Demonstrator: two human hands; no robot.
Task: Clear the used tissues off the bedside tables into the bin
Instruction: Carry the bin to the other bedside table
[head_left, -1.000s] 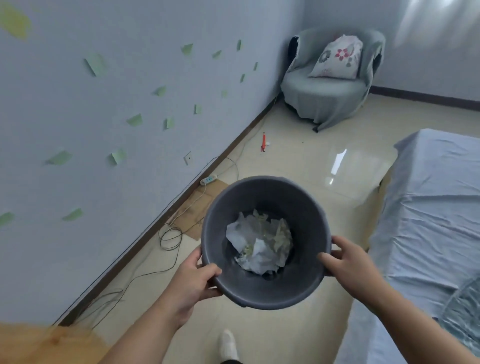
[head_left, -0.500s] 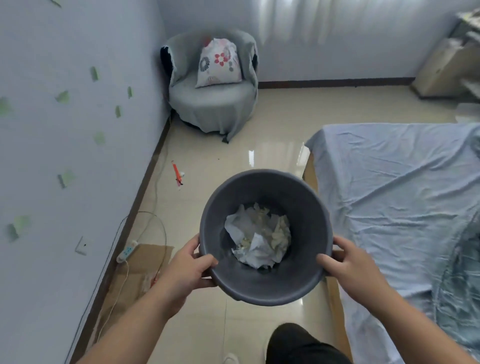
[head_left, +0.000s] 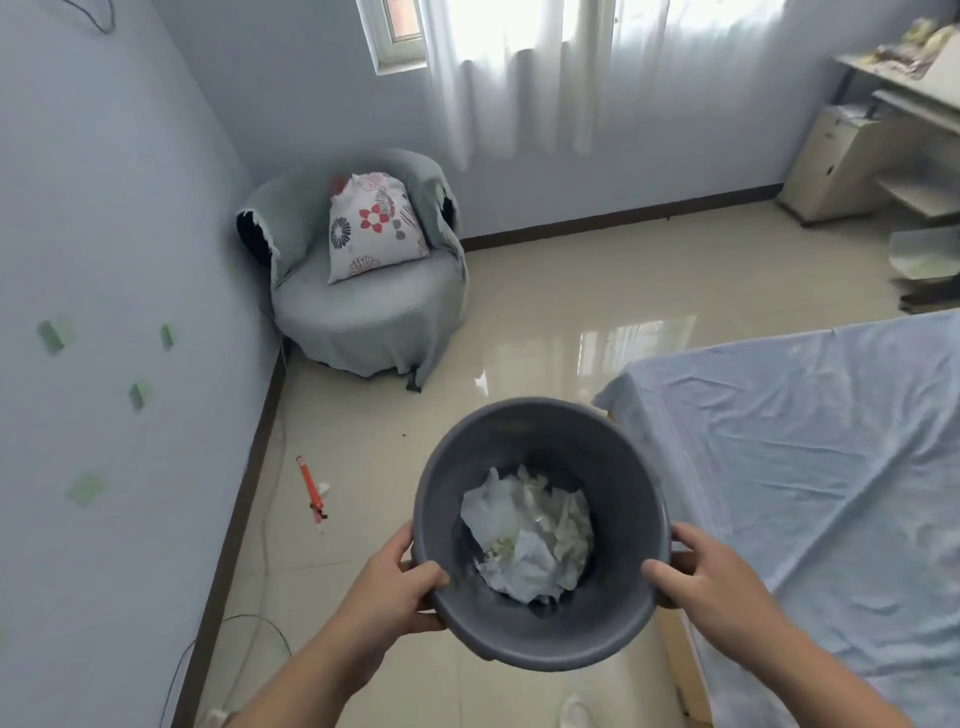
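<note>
I carry a round dark grey bin (head_left: 540, 431) in front of me, above the floor. My left hand (head_left: 400, 587) grips its near left rim, thumb inside the rim. My right hand (head_left: 701, 577) grips its near right rim, thumb over the edge. Crumpled white tissues (head_left: 527, 535) lie in a heap at the bottom of the bin. No bedside table is in view.
A bed with a pale blue sheet (head_left: 810, 457) fills the right side. A grey covered armchair with a flowered cushion (head_left: 371, 228) stands in the far left corner. An orange stick (head_left: 310, 488) and cables (head_left: 260, 613) lie on the tiled floor by the left wall. A desk (head_left: 893, 98) stands far right.
My view has swung right and up, away from the left wall toward the window and bed. The bin stays held in both hands, tissues inside unchanged.
</note>
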